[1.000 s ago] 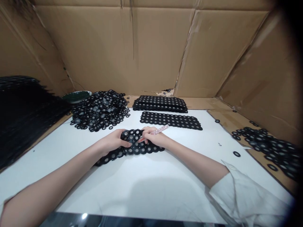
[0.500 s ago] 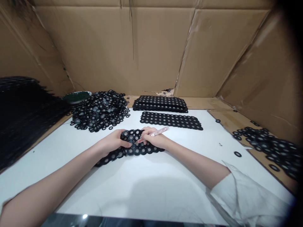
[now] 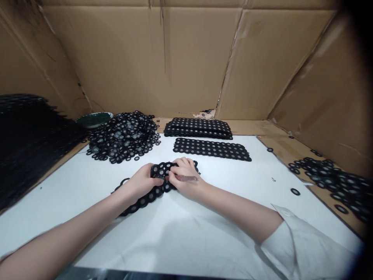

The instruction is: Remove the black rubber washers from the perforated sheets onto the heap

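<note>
A black sheet of joined rings with pale centres [image 3: 148, 198] lies bent on the white tabletop in front of me. My left hand [image 3: 144, 179] is closed on its upper edge, the thumb pressing on the rings near the middle. In my right hand [image 3: 184, 178] there is a slim, pinkish, see-through pen-like tool [image 3: 189, 178], its back end pointing right across the palm. The tool's tip reaches down among the rings beside my left thumb, and I cannot make it out. Fingers of the right hand also rest over the sheet's right part.
A heap of loose black rings [image 3: 124, 136] and a green-filled dish [image 3: 94, 119] stand back left. Behind my hands lie a flat ring sheet [image 3: 211, 148] and a stack of such sheets [image 3: 198, 128]. More rings [image 3: 329, 179] lie right; a tall dark pile [image 3: 29, 144] stands left. Cardboard walls [image 3: 131, 58] enclose the table.
My right hand has turned over, so the tool now lies lower and flatter. The sheet's left part has swung toward me and its right part has lifted away.
</note>
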The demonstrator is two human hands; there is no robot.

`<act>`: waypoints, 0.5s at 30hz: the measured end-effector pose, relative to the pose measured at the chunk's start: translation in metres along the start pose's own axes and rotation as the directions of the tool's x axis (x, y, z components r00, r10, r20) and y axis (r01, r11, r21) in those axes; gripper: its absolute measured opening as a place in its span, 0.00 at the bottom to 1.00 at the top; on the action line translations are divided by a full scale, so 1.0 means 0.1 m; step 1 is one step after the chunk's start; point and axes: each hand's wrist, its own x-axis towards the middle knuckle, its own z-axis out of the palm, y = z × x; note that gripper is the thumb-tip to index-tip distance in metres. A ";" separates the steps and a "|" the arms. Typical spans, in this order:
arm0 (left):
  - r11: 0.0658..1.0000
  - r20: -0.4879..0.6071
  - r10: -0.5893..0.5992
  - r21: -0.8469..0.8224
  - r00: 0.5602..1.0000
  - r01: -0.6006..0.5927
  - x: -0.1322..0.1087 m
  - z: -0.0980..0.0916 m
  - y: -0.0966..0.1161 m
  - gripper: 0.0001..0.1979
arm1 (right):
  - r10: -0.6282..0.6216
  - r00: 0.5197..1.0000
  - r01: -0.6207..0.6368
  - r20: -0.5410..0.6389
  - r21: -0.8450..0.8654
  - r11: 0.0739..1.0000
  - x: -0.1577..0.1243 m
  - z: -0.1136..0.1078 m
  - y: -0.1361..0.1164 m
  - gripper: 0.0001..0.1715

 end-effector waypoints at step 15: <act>0.901 0.256 0.207 0.327 0.944 -0.286 0.08 -0.19 -0.01 0.14 | 0.086 0.994 -0.078 -0.059 0.129 0.988 0.09 -0.11 0.08 0.17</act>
